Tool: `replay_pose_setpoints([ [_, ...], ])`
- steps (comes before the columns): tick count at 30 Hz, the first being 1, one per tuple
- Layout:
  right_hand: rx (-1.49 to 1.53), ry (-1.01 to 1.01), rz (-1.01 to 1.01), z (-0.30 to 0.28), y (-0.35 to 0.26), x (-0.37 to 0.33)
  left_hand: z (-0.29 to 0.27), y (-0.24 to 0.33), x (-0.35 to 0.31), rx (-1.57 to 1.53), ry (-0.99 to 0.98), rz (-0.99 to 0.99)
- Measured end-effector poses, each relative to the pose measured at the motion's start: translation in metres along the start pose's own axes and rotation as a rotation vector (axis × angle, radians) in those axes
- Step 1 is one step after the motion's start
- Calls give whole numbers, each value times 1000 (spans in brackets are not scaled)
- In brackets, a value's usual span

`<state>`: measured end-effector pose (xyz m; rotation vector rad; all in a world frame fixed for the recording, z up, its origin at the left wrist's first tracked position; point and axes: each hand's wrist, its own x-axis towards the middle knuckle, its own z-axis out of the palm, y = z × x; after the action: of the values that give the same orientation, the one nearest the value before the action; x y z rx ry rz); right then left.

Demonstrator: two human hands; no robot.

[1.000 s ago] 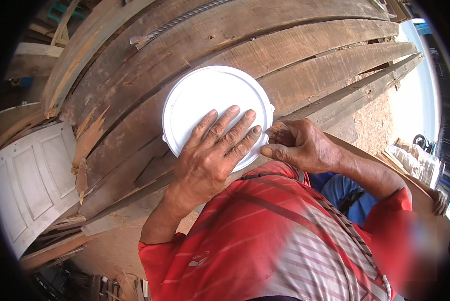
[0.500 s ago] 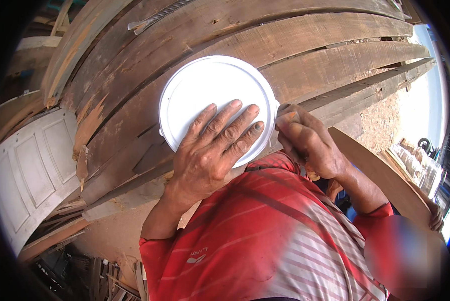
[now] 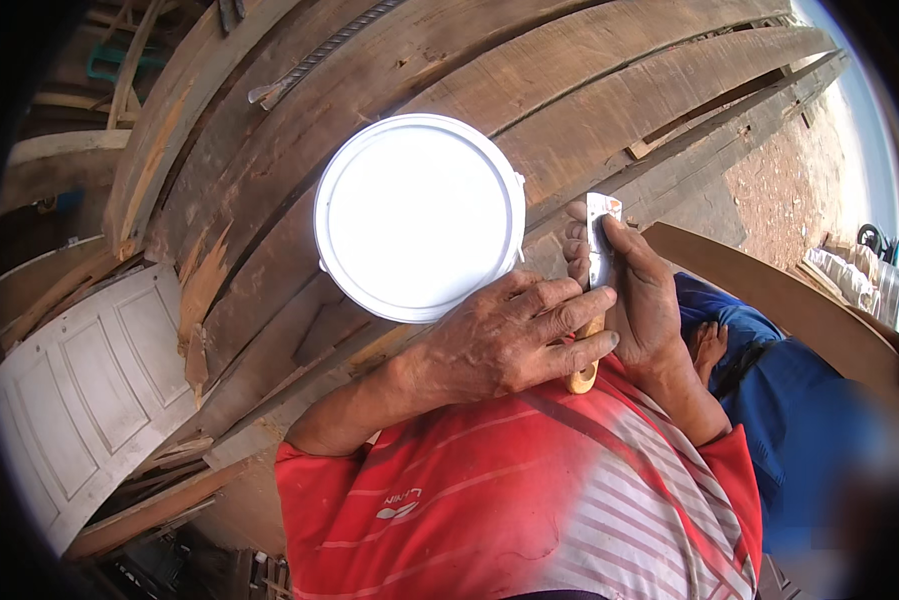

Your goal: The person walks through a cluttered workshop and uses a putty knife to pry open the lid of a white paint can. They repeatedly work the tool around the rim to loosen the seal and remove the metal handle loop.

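My right hand is closed around a flat wooden-handled tool, held upright to the right of a white bucket. The tool has a pale, metal-looking head with an orange mark near its tip; whether it is a scraper or a brush I cannot make out. My left hand reaches across, its fingers pressed over the tool's handle and covering part of it. The round white bucket has its lid on and stands on the wooden planks, just beyond my left hand.
Long brown planks with gaps between them spread under the bucket. A twisted metal rod lies across them. A white panelled door leans at the left. Another person in blue is close on my right, beside a curved brown board.
My left hand has come off the lid and moved right onto the tool. My right hand has drawn away from the bucket's rim, bringing the tool into sight. The person in blue shows more.
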<state>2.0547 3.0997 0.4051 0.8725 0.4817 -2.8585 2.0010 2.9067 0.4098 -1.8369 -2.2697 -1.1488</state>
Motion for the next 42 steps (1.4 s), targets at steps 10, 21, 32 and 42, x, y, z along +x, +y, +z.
replay_pose_setpoints([
  [10, -1534, 108, -1169, -32, 39, -11, -16, -17, -4, -100, 371, 18],
  [21, -716, -73, -1122, 60, 37, 8, -99, -53, 24, 144, 308, -47],
  [32, -482, -130, -895, 62, 45, 48, -95, -129, -37, -81, 167, -650],
  [42, -635, -19, -1014, 73, 53, 58, -89, -122, -47, -133, 282, -527],
])
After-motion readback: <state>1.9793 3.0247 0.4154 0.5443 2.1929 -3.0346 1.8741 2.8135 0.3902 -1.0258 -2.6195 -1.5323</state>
